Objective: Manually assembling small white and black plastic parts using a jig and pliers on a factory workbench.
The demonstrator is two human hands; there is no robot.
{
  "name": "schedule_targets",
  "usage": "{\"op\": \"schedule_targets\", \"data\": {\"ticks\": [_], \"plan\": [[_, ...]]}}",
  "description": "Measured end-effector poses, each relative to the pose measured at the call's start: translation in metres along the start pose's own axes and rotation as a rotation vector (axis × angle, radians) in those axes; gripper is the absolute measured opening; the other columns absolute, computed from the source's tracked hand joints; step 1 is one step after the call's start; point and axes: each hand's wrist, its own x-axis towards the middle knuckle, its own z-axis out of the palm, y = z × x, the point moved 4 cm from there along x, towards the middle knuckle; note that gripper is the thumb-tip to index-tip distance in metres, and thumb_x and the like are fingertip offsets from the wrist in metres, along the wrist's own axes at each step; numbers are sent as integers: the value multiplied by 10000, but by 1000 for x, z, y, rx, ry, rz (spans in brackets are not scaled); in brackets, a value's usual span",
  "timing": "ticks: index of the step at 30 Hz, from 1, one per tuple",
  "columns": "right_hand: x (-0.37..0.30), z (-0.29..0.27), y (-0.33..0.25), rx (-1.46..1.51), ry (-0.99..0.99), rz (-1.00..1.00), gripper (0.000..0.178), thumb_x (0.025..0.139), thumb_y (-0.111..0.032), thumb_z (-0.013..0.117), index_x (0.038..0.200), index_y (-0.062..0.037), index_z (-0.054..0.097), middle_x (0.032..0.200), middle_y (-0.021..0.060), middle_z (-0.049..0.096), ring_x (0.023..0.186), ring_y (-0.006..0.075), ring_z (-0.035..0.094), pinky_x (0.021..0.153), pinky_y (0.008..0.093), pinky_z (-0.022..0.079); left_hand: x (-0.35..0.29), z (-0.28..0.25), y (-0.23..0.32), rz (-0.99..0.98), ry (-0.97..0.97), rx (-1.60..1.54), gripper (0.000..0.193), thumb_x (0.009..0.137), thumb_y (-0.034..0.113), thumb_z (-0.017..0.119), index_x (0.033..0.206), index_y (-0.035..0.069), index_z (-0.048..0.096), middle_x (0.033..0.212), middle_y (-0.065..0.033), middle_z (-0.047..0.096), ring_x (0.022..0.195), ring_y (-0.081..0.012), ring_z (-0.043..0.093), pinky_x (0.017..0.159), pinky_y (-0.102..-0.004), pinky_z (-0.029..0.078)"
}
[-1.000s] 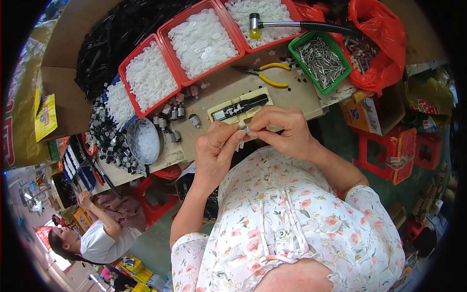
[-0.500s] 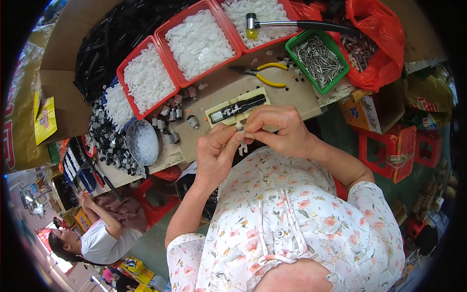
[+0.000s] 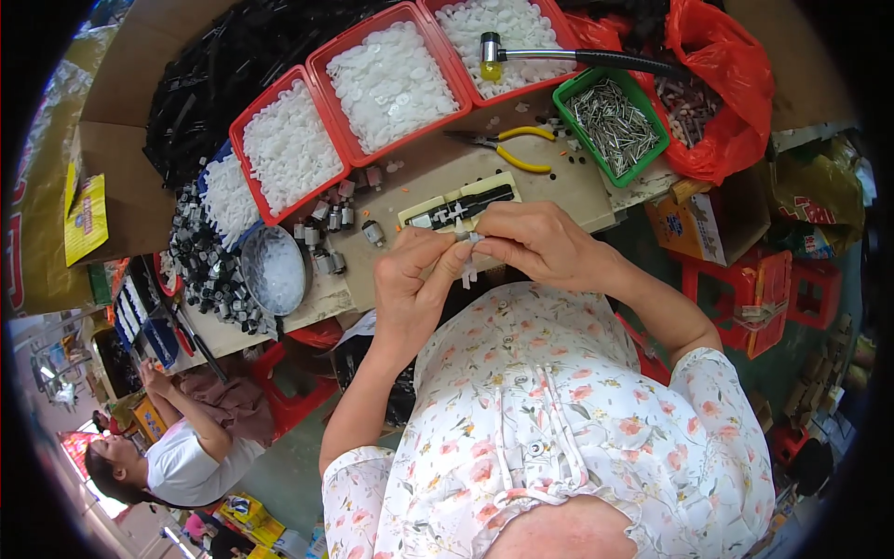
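Observation:
Close to my body, just off the table's front edge, my left hand (image 3: 414, 279) and my right hand (image 3: 542, 246) meet in a pinch. Between their fingertips is a small white plastic part (image 3: 468, 238); its finer details are too small to make out. More white plastic shows below my left fingertips. Right beyond my hands lies a cream-coloured holder (image 3: 505, 180) with a long black plastic housing (image 3: 486, 198) in it. White pieces sit on the housing, and my right hand hides part of the holder.
Red bins (image 3: 346, 156) of white parts line the back, with a hammer (image 3: 559, 55) across the right one. Yellow-handled pliers (image 3: 523, 164), a green tray (image 3: 663, 142) of metal pins, small motors (image 3: 373, 233) and a metal bowl (image 3: 250, 270) surround the holder. Another person (image 3: 200, 456) sits at left.
Both hands stay together, with my right fingers shifted slightly over the white part and its lower piece turned a little. The whole view has shifted slightly.

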Motion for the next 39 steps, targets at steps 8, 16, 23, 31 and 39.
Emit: {"op": "schedule_targets", "data": {"ticks": [8, 16, 23, 31, 39], "plan": [[-1, 2, -2, 192, -102, 77, 237, 1009, -178, 557, 963, 52, 588, 766, 152, 552, 671, 300, 564, 626, 388, 438, -4, 0, -10, -278, -14, -518, 155, 866, 18, 746, 1004, -53, 739, 882, -74, 712, 753, -106, 622, 679, -242, 508], [-5, 3, -8, 220, -138, 48, 207, 1012, -154, 557, 925, 31, 589, 702, 134, 535, 606, 259, 539, 575, 367, 438, -8, 1, -7, -280, -60, -472, 132, 852, -9, 750, 963, -79, 734, 851, -92, 709, 721, -125, 663, 662, -240, 553], [-11, 9, -3, 315, -127, 161, 207, 1008, -142, 564, 904, 37, 578, 699, 119, 553, 585, 202, 525, 561, 348, 438, -3, 1, -5, -310, -112, -430, 169, 876, 21, 734, 1022, -65, 735, 843, -92, 718, 739, -118, 666, 669, -238, 547], [1, -26, -6, -175, 67, -8, 151, 948, -112, 631, 1028, 14, 650, 852, 121, 643, 732, 267, 631, 655, 354, 498, 27, -3, -16, -560, -391, -536, 217, 912, 144, 716, 1012, -47, 737, 801, -80, 722, 694, -114, 638, 599, -250, 477], [1, -21, -17, -321, 49, -311, 339, 804, -43, 748, 1135, -24, 677, 983, 110, 668, 883, 296, 662, 773, 376, 534, 37, 3, -20, -645, -526, -823, 213, 908, 107, 711, 1030, -67, 725, 854, -99, 720, 707, -131, 656, 629, -258, 511]]}}
